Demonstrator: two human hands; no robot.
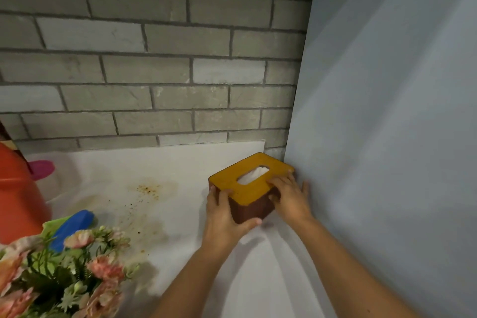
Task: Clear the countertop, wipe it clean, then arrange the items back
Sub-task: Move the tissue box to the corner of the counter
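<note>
A brown tissue box [251, 195] with a yellow-orange lid and white tissue showing in its slot sits on the white countertop [180, 183], in the corner by the right wall. My left hand [224, 217] grips its near left corner, thumb under the front edge. My right hand [290, 195] grips its right side, fingers curled over the lid's edge. Brown stains and crumbs [147, 190] mark the countertop left of the box.
A red container [18, 188] stands at the left edge, with a pink object [42, 169] behind it. A blue and green object [71, 227] lies near a bunch of pink flowers [64, 273] at the lower left. A grey brick wall runs behind; a pale wall closes the right.
</note>
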